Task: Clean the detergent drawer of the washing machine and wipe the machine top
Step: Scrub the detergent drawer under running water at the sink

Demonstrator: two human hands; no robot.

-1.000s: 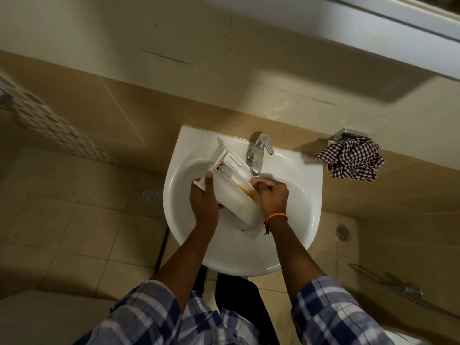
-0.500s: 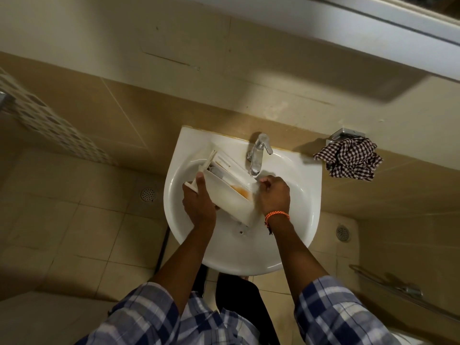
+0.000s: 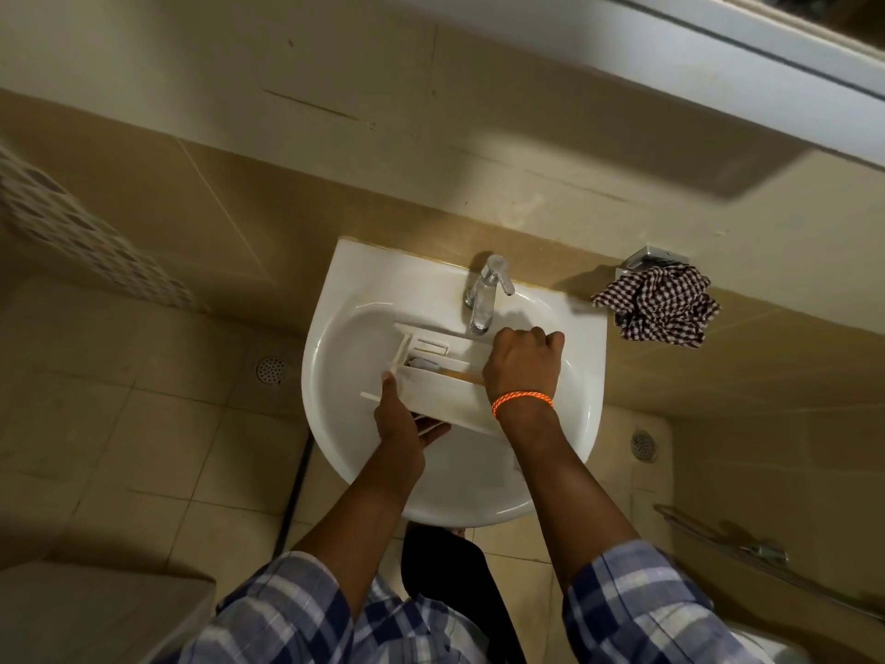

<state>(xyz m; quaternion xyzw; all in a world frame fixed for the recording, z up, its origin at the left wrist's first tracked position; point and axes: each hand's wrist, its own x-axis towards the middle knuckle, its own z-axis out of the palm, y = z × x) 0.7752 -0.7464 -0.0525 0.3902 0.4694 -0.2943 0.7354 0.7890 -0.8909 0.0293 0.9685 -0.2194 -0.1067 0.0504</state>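
Right hand (image 3: 522,364) hides detergent drawer (image 3: 445,390) right end; its finger grip unclear.

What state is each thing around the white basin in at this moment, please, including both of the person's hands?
White plastic detergent drawer: tilted over the basin, held at both ends.
Left hand: grips the drawer's left end.
Right hand: fingers curled on the drawer's right end.
Chrome tap: no running water visible.
White ceramic basin: no standing water visible.
Dark checked cloth: bunched on the wall holder, untouched.
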